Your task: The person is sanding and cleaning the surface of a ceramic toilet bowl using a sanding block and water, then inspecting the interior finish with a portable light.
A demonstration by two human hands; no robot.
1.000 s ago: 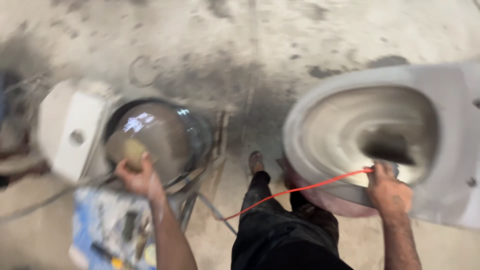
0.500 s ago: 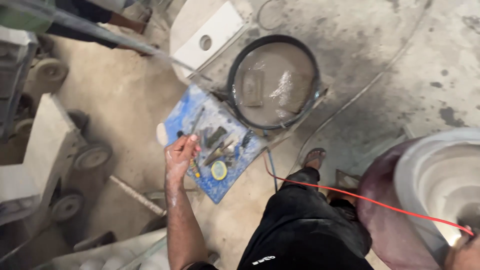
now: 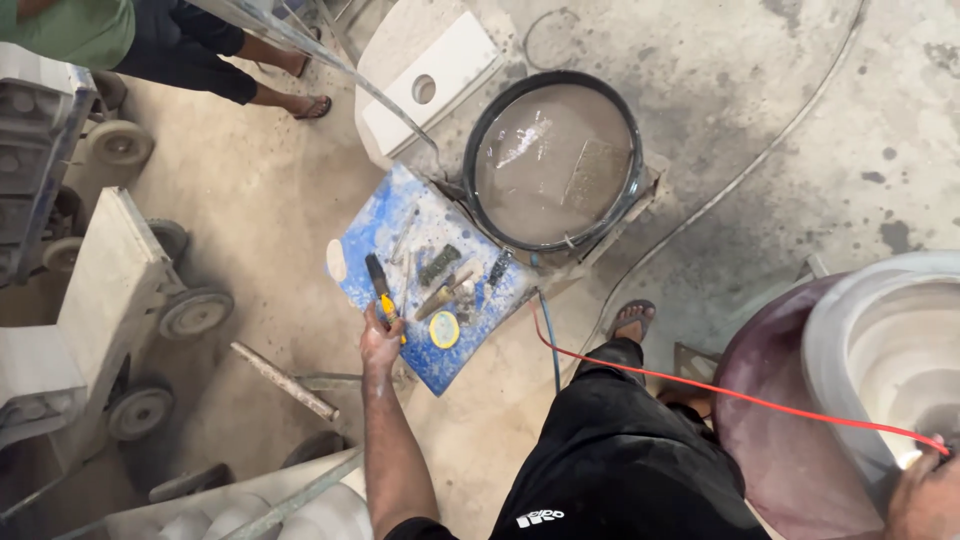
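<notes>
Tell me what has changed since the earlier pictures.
The left hand left the water tub, where it held a sponge, swung over to the blue tool board and now rests on the yellow-handled tool; the sponge is out of sight. The right hand stayed at the white bowl with the red hose.

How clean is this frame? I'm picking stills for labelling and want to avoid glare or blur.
Head view: mostly sharp; glare on the water in the round tub; left hand on the blue board crisp; right hand cut off at the corner, edges stretched.
</notes>
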